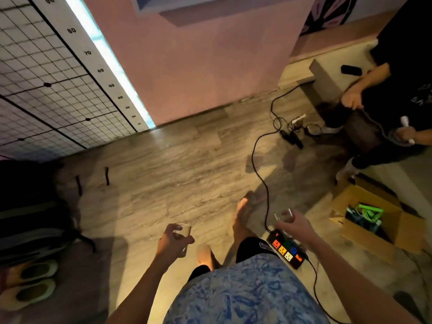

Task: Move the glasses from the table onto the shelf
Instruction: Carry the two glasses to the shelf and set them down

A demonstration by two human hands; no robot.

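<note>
I am looking down at a wooden floor with both arms held out. My left hand [172,240] is wrapped around a clear drinking glass [185,231], held upright at waist height. My right hand [293,224] grips a second clear glass [284,217], also upright, above a power strip. Neither the table nor the shelf is in view. My bare feet show between the two hands.
A black power strip [288,251] with coloured sockets lies on the floor, and its cable [259,169] runs across to the right. An open cardboard box [371,218] sits at right. Another person [385,108] crouches at upper right. Slippers [32,284] and a dark bag [30,211] are at left. A pink wall [198,66] is ahead.
</note>
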